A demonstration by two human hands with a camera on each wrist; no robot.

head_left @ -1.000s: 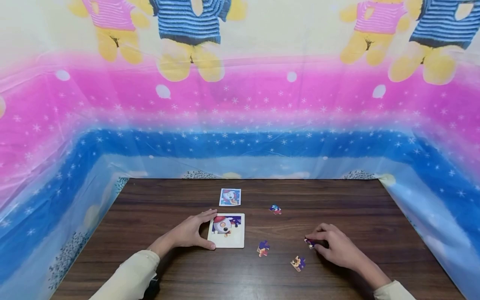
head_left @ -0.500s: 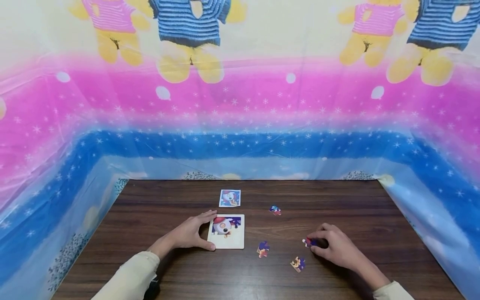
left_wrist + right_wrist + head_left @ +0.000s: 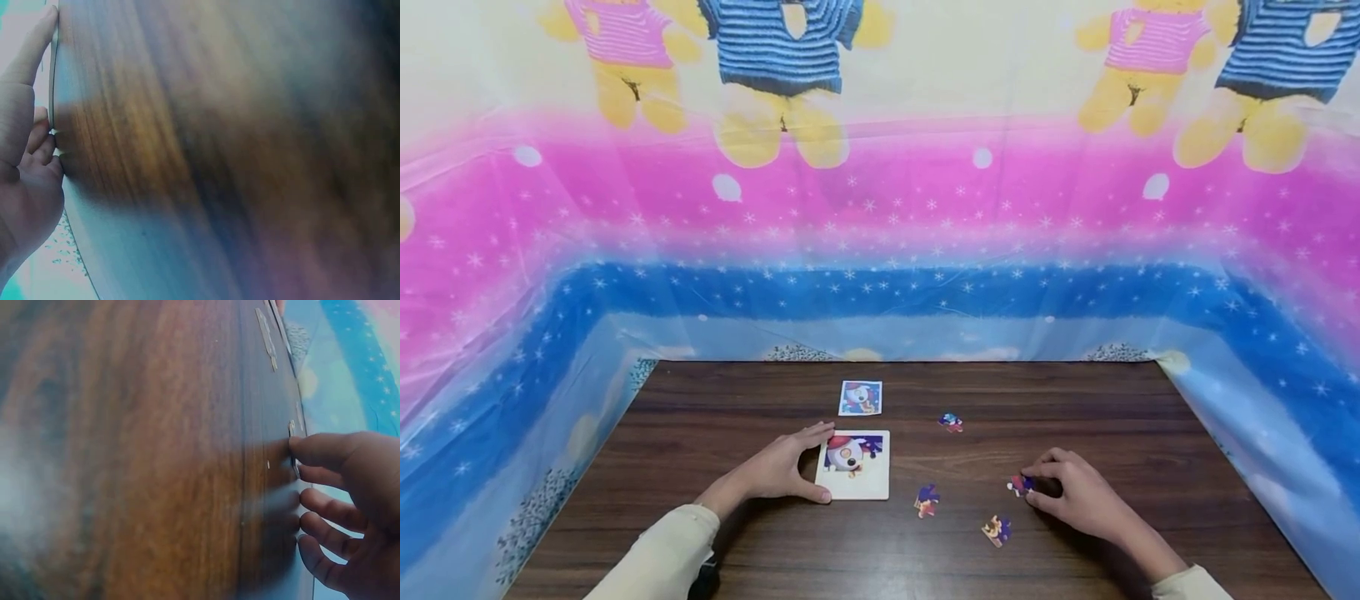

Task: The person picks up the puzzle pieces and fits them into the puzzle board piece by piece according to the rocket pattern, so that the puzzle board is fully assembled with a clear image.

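My left hand (image 3: pixel 782 465) spreads thumb and fingers along the left side of a square white puzzle tray (image 3: pixel 868 487), the thumb at the near corner. Pieces showing a round white character in a red hat fill the tray's upper part; its lower part is bare. In the left wrist view the left hand (image 3: pixel 28 169) lies against the tray's edge. Over to the right, my right hand (image 3: pixel 1071 492) pinches a red, white and purple puzzle piece (image 3: pixel 1018 486) between thumb and finger, close over the table. The right wrist view has that piece (image 3: pixel 292 429) edge-on at the thumb tip.
Loose puzzle pieces lie between the hands: one (image 3: pixel 927 501) beside the tray, another (image 3: pixel 997 530) nearer me, and a blue-red one (image 3: pixel 951 422) farther back. A small picture card (image 3: pixel 861 398) sits behind the tray. Printed cloth (image 3: pixel 880 287) encloses the dark wooden table (image 3: pixel 820 550).
The piece in my right hand has turned within the fingers, so its red and white part now shows. My left hand and the tray stay in place.
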